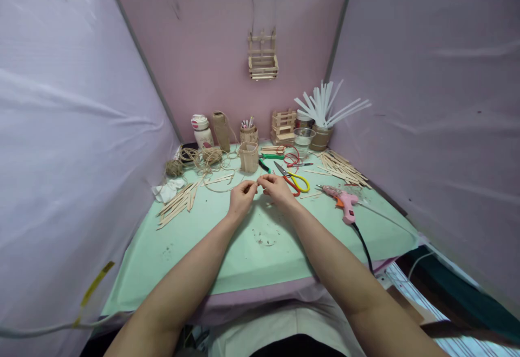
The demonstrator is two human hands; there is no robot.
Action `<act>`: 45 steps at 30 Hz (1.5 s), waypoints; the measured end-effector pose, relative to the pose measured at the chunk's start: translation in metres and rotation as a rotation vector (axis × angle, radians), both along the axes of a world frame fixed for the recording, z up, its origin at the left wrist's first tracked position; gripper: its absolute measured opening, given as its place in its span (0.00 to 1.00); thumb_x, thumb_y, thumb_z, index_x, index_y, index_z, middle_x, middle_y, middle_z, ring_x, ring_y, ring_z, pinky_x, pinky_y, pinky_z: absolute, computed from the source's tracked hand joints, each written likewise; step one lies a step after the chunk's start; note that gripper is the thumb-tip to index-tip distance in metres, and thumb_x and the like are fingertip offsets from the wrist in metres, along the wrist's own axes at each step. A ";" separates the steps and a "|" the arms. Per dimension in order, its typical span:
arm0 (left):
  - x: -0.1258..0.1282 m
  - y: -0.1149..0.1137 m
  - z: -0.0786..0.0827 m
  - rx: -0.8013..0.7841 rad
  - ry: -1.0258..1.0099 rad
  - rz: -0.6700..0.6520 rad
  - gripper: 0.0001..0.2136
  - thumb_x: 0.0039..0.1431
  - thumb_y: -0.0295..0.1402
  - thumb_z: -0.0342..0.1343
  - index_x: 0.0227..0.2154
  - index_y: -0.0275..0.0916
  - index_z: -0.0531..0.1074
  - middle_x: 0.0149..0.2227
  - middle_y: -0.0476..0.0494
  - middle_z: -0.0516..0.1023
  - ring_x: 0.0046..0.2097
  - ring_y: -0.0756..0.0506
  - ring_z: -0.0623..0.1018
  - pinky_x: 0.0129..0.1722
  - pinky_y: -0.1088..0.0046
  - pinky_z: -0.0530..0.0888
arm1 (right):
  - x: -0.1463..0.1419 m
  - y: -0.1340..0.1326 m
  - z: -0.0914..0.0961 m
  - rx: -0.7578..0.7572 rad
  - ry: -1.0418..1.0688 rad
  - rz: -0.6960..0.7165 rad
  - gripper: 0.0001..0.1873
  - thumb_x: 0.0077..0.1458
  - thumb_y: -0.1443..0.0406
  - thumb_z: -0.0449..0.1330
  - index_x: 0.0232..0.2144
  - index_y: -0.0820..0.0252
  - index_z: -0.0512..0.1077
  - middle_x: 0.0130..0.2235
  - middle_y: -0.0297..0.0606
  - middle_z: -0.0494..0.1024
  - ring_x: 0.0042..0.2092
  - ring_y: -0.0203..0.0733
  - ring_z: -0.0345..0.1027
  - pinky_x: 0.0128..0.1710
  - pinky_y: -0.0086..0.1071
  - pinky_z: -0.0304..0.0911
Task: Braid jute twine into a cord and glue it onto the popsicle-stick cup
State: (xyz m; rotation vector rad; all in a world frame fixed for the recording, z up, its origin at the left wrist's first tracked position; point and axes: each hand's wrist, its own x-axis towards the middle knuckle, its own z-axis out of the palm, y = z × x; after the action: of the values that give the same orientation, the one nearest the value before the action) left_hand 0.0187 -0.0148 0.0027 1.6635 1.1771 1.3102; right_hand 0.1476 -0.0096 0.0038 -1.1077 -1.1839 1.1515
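Note:
Near the table's middle, my left hand (242,196) and my right hand (274,188) meet fingertip to fingertip. Both are closed in a pinch, and whatever lies between the fingers is too small to make out. Just beyond them stands a small open cup made of wooden sticks (248,157). Scissors with a yellow and a red handle (299,181) lie close to my right hand, and green-handled pliers (266,163) lie behind it. Flat wooden sticks (179,204) are spread to the left of my left hand.
A pink glue gun (345,203) lies at right, its black cord running over the front edge. Twine (203,157), a white jar (202,131) and a pot of white glue sticks (322,136) stand at the back. More sticks (345,168) lie right. A stick rack (263,64) hangs behind.

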 end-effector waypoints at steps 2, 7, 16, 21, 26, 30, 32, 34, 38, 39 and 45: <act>0.000 0.002 -0.002 -0.030 -0.021 0.019 0.09 0.49 0.38 0.55 0.26 0.37 0.73 0.25 0.49 0.73 0.27 0.51 0.68 0.28 0.76 0.65 | 0.000 0.001 -0.001 0.034 -0.055 -0.029 0.14 0.42 0.55 0.59 0.24 0.61 0.70 0.22 0.30 0.66 0.25 0.32 0.56 0.26 0.27 0.55; -0.002 0.006 -0.005 -0.082 -0.079 0.043 0.10 0.47 0.38 0.57 0.27 0.35 0.73 0.27 0.48 0.74 0.27 0.51 0.68 0.29 0.76 0.66 | 0.000 0.002 -0.003 0.068 -0.151 -0.060 0.15 0.43 0.55 0.58 0.25 0.62 0.71 0.20 0.30 0.66 0.24 0.32 0.56 0.25 0.27 0.54; -0.001 0.007 -0.007 -0.160 -0.156 0.028 0.11 0.46 0.39 0.57 0.28 0.35 0.73 0.26 0.48 0.73 0.28 0.51 0.69 0.27 0.76 0.67 | 0.000 0.000 -0.003 0.072 -0.159 -0.047 0.13 0.44 0.57 0.58 0.27 0.62 0.73 0.21 0.30 0.68 0.22 0.31 0.56 0.23 0.27 0.54; -0.001 0.007 -0.006 -0.194 -0.163 -0.002 0.11 0.46 0.39 0.57 0.29 0.35 0.73 0.27 0.48 0.73 0.27 0.52 0.68 0.26 0.77 0.66 | -0.001 -0.001 -0.003 0.076 -0.166 -0.057 0.13 0.44 0.59 0.57 0.28 0.63 0.74 0.20 0.31 0.68 0.23 0.33 0.57 0.25 0.27 0.55; -0.004 0.010 -0.005 -0.231 -0.200 -0.121 0.12 0.45 0.39 0.58 0.29 0.35 0.74 0.26 0.49 0.72 0.24 0.54 0.65 0.22 0.79 0.61 | -0.002 -0.003 -0.002 -0.006 -0.093 -0.041 0.12 0.43 0.59 0.57 0.26 0.63 0.73 0.20 0.30 0.67 0.22 0.32 0.56 0.23 0.28 0.54; -0.005 0.012 -0.005 -0.264 -0.242 -0.143 0.14 0.44 0.41 0.60 0.30 0.35 0.75 0.25 0.49 0.72 0.21 0.56 0.61 0.20 0.79 0.58 | -0.002 -0.001 -0.004 0.045 -0.105 -0.100 0.12 0.43 0.58 0.58 0.25 0.62 0.72 0.23 0.33 0.71 0.25 0.34 0.60 0.25 0.28 0.57; -0.004 0.012 -0.005 -0.255 -0.245 -0.113 0.14 0.43 0.41 0.60 0.30 0.35 0.75 0.26 0.48 0.73 0.22 0.55 0.63 0.21 0.78 0.60 | -0.002 0.000 -0.004 0.120 -0.161 -0.144 0.10 0.44 0.60 0.57 0.25 0.62 0.72 0.25 0.34 0.73 0.28 0.35 0.63 0.29 0.29 0.59; -0.004 0.011 -0.005 -0.231 -0.250 -0.085 0.15 0.43 0.41 0.60 0.30 0.35 0.75 0.28 0.46 0.75 0.25 0.53 0.67 0.24 0.77 0.64 | -0.003 0.000 -0.005 0.169 -0.218 -0.146 0.10 0.46 0.62 0.55 0.26 0.61 0.73 0.27 0.35 0.75 0.30 0.36 0.65 0.32 0.30 0.60; -0.005 0.012 -0.006 -0.177 -0.250 -0.036 0.14 0.42 0.41 0.61 0.30 0.36 0.76 0.32 0.44 0.77 0.35 0.48 0.73 0.34 0.72 0.70 | -0.005 -0.002 -0.003 0.233 -0.290 -0.137 0.11 0.49 0.63 0.53 0.29 0.59 0.74 0.31 0.36 0.76 0.33 0.38 0.67 0.36 0.31 0.61; -0.005 0.012 -0.006 -0.167 -0.246 -0.027 0.14 0.42 0.41 0.61 0.30 0.36 0.76 0.32 0.43 0.77 0.36 0.47 0.74 0.36 0.72 0.70 | -0.005 -0.003 -0.003 0.257 -0.301 -0.143 0.11 0.49 0.62 0.53 0.29 0.59 0.75 0.31 0.36 0.77 0.34 0.38 0.67 0.37 0.32 0.62; -0.006 0.011 -0.005 -0.086 -0.189 0.001 0.10 0.44 0.37 0.60 0.28 0.36 0.77 0.32 0.44 0.78 0.36 0.47 0.74 0.40 0.70 0.70 | -0.004 -0.006 -0.005 0.383 -0.416 -0.183 0.10 0.51 0.63 0.54 0.28 0.59 0.74 0.30 0.37 0.75 0.34 0.38 0.67 0.36 0.31 0.61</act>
State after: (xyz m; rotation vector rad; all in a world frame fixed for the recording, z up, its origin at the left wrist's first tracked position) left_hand 0.0131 -0.0042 -0.0026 1.4442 1.1059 1.3661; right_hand 0.1440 -0.0153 -0.0008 -1.1550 -1.5112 0.5329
